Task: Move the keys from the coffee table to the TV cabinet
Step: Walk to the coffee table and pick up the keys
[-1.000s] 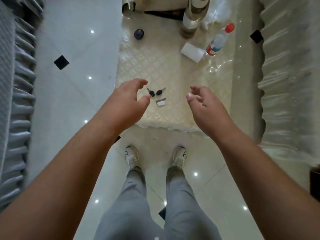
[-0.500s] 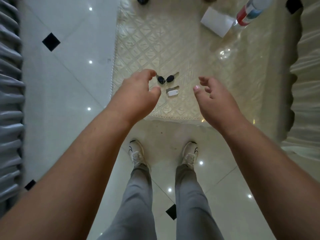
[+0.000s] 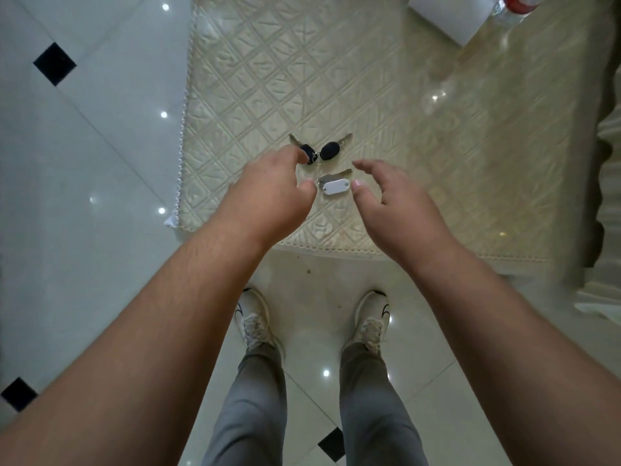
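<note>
the desk (image 3: 386,95) wears quilted cream cloth under what looks like glossy clear plastic. keys (image 3: 327,152): dull metal blades, black plastic heads, smooth white tag (image 3: 335,187). floor (image 3: 94,163) polished tile.

White card (image 3: 448,15), red-capped bottle (image 3: 515,6) top right — tiled floor (image 3: 84,156).

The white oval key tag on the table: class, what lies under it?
The white oval key tag lies flat on the cream quilted tablecloth. A silver key pokes out behind it. Whether the ring runs beneath the tag is hidden. Neither hand touches it.
</note>
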Tool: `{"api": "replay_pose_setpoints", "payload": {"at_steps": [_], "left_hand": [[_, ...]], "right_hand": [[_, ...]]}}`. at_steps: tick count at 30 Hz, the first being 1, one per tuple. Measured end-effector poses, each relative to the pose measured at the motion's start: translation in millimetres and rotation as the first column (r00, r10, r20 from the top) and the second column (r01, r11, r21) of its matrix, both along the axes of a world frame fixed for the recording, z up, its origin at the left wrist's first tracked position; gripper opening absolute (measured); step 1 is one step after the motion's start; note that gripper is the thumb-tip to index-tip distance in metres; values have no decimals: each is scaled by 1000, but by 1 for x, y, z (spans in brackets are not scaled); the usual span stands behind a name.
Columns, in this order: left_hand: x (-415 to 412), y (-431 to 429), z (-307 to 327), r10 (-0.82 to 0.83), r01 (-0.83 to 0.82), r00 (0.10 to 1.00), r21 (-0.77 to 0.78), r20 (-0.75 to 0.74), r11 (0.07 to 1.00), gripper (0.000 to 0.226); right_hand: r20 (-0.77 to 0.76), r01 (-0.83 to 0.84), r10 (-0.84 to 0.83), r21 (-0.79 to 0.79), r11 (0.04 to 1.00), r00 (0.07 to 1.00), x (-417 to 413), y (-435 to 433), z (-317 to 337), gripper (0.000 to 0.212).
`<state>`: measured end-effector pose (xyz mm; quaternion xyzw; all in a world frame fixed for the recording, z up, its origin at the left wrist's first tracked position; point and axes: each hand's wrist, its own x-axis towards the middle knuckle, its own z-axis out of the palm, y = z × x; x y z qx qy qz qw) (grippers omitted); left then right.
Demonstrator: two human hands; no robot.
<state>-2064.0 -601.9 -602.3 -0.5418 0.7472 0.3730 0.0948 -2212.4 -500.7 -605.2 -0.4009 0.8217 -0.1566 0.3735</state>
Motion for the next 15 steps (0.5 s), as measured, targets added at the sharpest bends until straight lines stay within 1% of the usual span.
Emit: {"api": "replay_pose_setpoints", "payload": {"at_steps": [6, 10, 13, 15], "left_hand": [[-18, -5, -35, -67, 67, 996, -6, 59, 998, 54], [-23, -5, -60, -113, 116, 978, -11, 176, 993, 67], [-24, -3, -78, -121, 126, 962, -8, 243, 992, 68], [-24, -1, -86, -116, 124, 958, -17, 262, 992, 66]], "right_hand": [[-30, -11, 12, 32, 999, 999, -1, -12, -26, 45], [-43, -19, 20, 35, 999, 999, -2, -17, -42, 47], [-48, -26, 27, 27, 999, 998, -3, -18, -50, 47], [-48, -25, 26, 19, 1000, 999, -2, -18, -54, 46]]}}
